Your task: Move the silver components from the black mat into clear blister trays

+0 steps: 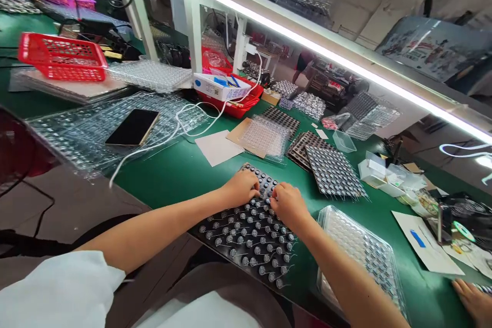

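Observation:
A black tray (246, 238) lies on the green table in front of me, tilted in view, with rows of small round silvery parts (233, 252) that have thin wire leads. Over its far half, my left hand (241, 188) is closed, its thumb and fingertips pinched down among the parts. My right hand (289, 204) faces it from the other side, also closed with fingertips low over the rows. What sits between the fingertips is too small and too covered to make out. Beyond the hands, the rows at the far end show dark round tops.
Right of my right forearm lies a clear plastic tray (361, 256) of round parts. Another filled board (334, 171) rests by stacked boards. At left are a phone (132, 127), a white cable (154, 149) and a red basket (63, 56). Another person's hand (474, 297) shows at lower right.

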Available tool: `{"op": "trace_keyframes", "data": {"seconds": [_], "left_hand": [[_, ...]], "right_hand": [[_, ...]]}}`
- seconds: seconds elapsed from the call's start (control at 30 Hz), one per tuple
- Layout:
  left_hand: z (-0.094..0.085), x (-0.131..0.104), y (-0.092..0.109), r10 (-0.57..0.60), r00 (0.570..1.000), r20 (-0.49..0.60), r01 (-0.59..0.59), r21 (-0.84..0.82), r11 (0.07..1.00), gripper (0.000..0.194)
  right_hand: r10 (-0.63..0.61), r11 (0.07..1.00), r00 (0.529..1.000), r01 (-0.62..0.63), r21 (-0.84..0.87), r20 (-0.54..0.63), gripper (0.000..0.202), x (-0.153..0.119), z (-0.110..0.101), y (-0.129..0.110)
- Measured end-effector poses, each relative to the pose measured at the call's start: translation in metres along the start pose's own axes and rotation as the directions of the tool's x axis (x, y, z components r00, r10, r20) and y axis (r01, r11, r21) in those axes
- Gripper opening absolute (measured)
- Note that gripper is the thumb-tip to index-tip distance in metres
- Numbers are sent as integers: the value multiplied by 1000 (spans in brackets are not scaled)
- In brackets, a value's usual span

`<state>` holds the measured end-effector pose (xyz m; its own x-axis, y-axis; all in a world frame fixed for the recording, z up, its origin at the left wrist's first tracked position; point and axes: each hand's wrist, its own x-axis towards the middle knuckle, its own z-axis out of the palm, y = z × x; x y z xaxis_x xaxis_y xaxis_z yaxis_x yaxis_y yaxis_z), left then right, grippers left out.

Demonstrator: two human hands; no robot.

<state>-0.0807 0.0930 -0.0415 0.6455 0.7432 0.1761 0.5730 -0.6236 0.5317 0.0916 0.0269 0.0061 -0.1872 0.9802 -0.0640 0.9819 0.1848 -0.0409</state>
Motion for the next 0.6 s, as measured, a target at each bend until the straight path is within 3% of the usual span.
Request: {"op": "trace_keyframes", "data": {"seconds": [0.1, 0.2, 0.37, 0.47, 0.6], "left_hand": [[-5, 2, 5, 13, 999, -38, -18, -115, 993, 13], [-10, 6, 19, -23, 999, -41, 12, -241, 971, 19], [-9, 19, 72, -25, 996, 85, 55, -376, 925, 27], [9, 33, 116, 48, 974, 221, 57, -444, 894, 25], [54, 54, 176, 145, 923, 355, 45, -476, 878, 19]], "right_hand": [[36, 997, 996, -31, 64, -82, 7, -33, -15, 23], [139, 972, 979, -107, 209, -147, 4, -87, -31, 65], [499, 810, 866, -453, 372, -32, 14, -197, -43, 150], [548, 767, 834, -530, 362, 61, 18, -243, -34, 179], [514, 778, 849, -521, 350, 120, 17, -259, -16, 185]]}}
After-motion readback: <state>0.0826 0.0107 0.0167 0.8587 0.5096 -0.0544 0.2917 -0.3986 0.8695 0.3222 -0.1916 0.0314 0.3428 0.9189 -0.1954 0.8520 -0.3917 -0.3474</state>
